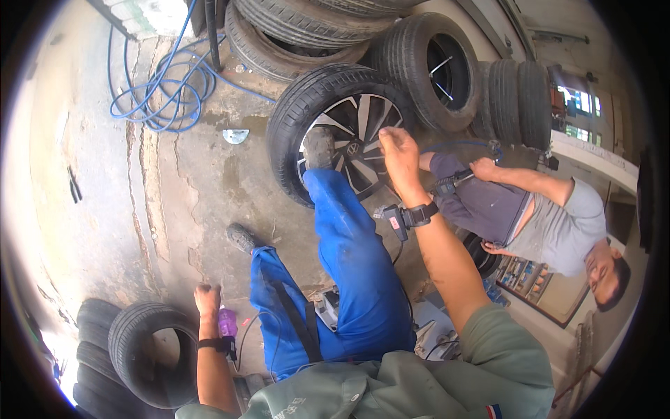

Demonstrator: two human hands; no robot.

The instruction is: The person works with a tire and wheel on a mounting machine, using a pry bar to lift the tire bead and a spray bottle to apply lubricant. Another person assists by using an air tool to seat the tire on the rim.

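A tyre mounted on a black and silver alloy wheel (368,112) is in front of me, and my dark shoe (319,148) rests against its face. Over the rim's right side, my right hand (401,157) is closed, fingertips pinched together; whatever they may hold is too small to make out. My left hand (207,299) hangs at the lower left in a loose fist with nothing visible in it. It is beside a purple translucent bottle (227,322) and well apart from the wheel. Both wrists carry black straps, the right one with a small device (399,222).
Stacked tyres (300,31) and a leaning tyre (436,70) stand behind the wheel. A blue hose (164,105) lies coiled at the far left, near pliers (74,185). More tyres (150,349) are at lower left. A person (530,209) at right grips a hose-fed tool (450,183).
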